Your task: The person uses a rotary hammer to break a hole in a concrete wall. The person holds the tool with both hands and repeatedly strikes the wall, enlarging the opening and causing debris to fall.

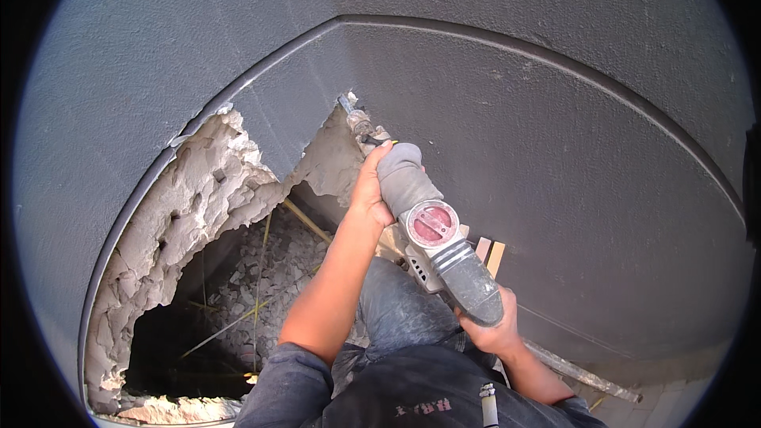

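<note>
Broken wall edge (178, 214), pale and jagged, likely brittle; rubble (273, 277) in the hole. Left hand (371, 190) — curled round the drill's front barrel. Drill (406, 176), slanting between both hands, bit (346, 103) against the dark wall (515, 158) — probably heavy, rigid, front-weighted; best held two-handed, by barrel and rear grip. Right hand (495, 331) — clasping the rear end, fingers partly hidden.
</note>
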The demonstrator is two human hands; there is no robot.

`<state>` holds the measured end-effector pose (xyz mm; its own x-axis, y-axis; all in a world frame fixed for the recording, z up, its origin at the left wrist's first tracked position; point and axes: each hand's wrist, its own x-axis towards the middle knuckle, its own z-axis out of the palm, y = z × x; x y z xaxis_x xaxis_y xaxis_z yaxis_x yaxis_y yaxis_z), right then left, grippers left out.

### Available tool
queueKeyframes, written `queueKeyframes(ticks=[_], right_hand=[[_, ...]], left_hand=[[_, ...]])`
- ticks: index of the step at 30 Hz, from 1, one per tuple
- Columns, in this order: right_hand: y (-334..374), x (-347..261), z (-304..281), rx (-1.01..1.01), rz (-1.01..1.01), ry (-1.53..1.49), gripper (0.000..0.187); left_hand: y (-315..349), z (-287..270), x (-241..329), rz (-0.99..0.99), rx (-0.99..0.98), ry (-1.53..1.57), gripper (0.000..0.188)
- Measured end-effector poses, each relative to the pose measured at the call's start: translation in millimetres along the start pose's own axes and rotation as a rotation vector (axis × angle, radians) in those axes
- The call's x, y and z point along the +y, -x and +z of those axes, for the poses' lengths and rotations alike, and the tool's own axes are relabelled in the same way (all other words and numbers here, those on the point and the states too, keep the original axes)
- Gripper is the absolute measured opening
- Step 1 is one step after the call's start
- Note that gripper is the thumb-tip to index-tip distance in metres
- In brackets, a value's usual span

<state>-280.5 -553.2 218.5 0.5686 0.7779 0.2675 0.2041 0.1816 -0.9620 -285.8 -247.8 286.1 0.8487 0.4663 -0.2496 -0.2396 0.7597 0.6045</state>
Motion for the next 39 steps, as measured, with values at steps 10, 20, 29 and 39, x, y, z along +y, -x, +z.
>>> queueKeyframes(ticks=[10, 20, 29, 39], right_hand=[[103.5, -1.8, -0.1, -0.017, -0.096, 0.186, 0.033], [204.7, -63.7, -9.2, 0.121, 0.217, -0.275, 0.016], [236.4, -40.2, 12.3, -0.015, 0.16, -0.222, 0.014], [203.1, -46.0, 69.4, -0.094, 0.151, -0.111, 0.029]], left_hand=[[92.2, 9.9, -50.5, 0.015, -0.048, -0.009, 0.05], [195.0, 47.3, -109.5, 0.077, 0.139, -0.023, 0.034], [230.6, -17.0, -122.8, 0.127, 0.216, -0.01, 0.043], [235.1, -45.6, -42.7, 0.112, 0.207, 0.008, 0.044]])
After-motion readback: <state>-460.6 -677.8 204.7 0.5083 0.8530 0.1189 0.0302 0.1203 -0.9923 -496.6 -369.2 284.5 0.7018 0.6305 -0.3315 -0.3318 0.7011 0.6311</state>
